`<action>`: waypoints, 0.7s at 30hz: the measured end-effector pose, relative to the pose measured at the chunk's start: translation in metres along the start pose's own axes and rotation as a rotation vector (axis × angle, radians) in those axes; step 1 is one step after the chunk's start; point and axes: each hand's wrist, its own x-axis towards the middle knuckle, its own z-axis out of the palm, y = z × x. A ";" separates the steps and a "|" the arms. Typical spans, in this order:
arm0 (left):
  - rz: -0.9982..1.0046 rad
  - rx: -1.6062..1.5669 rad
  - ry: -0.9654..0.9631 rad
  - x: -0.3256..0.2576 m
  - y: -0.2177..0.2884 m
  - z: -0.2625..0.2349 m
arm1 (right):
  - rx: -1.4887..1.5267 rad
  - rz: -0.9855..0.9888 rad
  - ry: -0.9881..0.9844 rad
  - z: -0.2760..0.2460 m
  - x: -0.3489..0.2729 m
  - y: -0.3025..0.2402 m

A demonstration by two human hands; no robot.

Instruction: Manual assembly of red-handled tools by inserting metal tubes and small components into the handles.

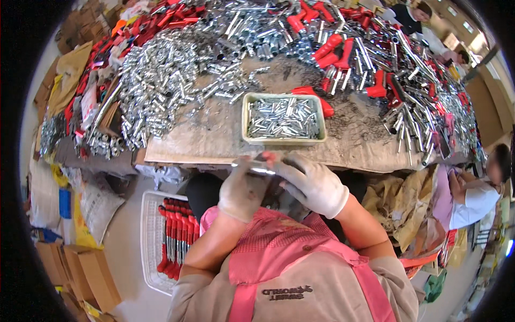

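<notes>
Both hands wear pale gloves and meet in front of my lap, just off the table's near edge. A short shiny metal tube (pixel 259 170) lies between them. My left hand (pixel 240 193) is closed around its left part. My right hand (pixel 316 187) pinches at the right end with bent fingers. A small reddish spot shows there, too blurred to name. Beyond the hands stands a pale plastic tray (pixel 284 142) of small silver pins (pixel 282 119). Red plastic handles (pixel 317 100) lie behind that tray.
Heaps of silver metal fittings (pixel 161 80) cover the table (pixel 188 147) at left and back. Metal rods and red handles (pixel 378 86) pile up at right. A white basket (pixel 152 214) with red-handled tools (pixel 176 236) sits on the floor at left. Another person (pixel 477 198) is at far right.
</notes>
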 end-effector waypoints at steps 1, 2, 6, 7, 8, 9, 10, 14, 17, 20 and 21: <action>0.012 -0.009 0.060 -0.011 0.009 0.002 | 0.015 -0.054 0.078 0.005 -0.004 0.009; -0.008 -0.032 0.026 -0.016 0.013 0.011 | 0.004 -0.045 0.082 0.003 -0.006 0.009; -0.031 -0.139 -0.019 -0.022 0.030 0.024 | -0.210 -0.185 0.362 -0.003 -0.001 -0.006; 0.063 -0.065 0.056 -0.021 0.028 0.030 | -0.265 -0.212 0.485 0.000 0.005 -0.008; 0.010 -0.071 -0.038 -0.018 0.027 0.023 | -0.259 -0.200 0.459 0.005 0.015 -0.011; -0.045 -0.079 -0.126 -0.018 0.025 0.031 | -0.306 -0.209 0.285 0.016 0.022 -0.010; 0.033 0.046 0.020 -0.025 0.019 0.041 | -0.218 -0.227 0.238 0.023 0.031 -0.008; 0.074 0.072 0.109 -0.005 0.037 0.027 | 0.072 -0.122 0.390 0.020 0.074 0.045; 0.000 0.215 0.079 -0.013 0.049 0.011 | -0.129 0.415 0.478 0.015 0.133 0.119; -0.029 0.237 0.084 -0.016 0.044 0.002 | -0.232 0.687 0.077 0.029 0.173 0.172; -0.055 0.242 0.083 -0.016 0.046 -0.001 | -0.285 0.706 0.013 0.035 0.180 0.179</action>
